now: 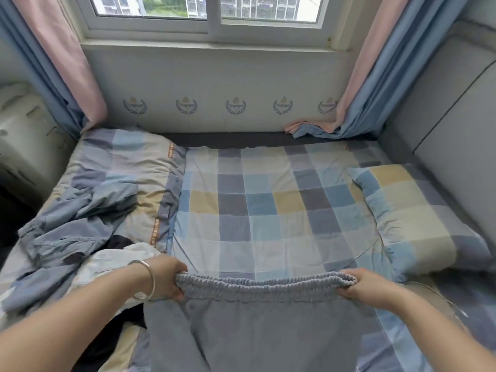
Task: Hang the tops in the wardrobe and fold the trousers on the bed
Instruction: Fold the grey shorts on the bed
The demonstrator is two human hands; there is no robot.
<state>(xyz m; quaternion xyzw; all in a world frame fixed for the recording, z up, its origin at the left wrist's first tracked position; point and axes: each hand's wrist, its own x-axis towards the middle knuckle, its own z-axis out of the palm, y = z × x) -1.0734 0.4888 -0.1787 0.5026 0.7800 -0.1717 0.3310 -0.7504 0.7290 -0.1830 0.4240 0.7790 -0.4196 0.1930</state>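
Trousers (255, 326) at the near edge of the bed (268, 200), waistband stretched crosswise between both hands. The left hand (167, 277) is gripping the waistband's left end, fingers curled round the gathered elastic; the right hand (367, 287) is gripping the right end likewise, thumb on top. The waistband is running left to right, so the trousers' long axis is lying toward the person, legs passing out of view at the bottom edge. Both hands are equally near, one at each corner. Judged from this, the next move turns on that axis: bringing one end across to the other would halve the trousers lengthwise. A heap of clothes (80, 226) is lying just left of the left hand.
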